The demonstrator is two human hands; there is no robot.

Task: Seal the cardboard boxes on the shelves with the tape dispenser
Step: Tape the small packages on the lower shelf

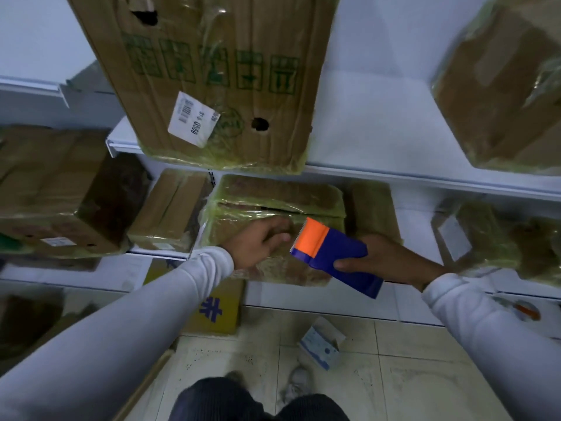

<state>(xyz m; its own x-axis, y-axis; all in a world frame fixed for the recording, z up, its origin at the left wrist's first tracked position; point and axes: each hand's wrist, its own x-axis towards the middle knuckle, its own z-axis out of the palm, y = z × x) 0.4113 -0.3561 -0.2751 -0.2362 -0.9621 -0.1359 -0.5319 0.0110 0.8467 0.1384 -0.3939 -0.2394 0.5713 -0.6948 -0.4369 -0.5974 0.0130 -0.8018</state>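
On middle shelf | right hand grips tape dispenser | left hand, fingers curled, presses box

Bare shelf lay open at one o'clock; the overhanging box at twelve blocked the way upward.

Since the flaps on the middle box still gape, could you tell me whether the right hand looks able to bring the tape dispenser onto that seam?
Probably yes: the right hand holds the tape dispenser just over the box, nothing between.
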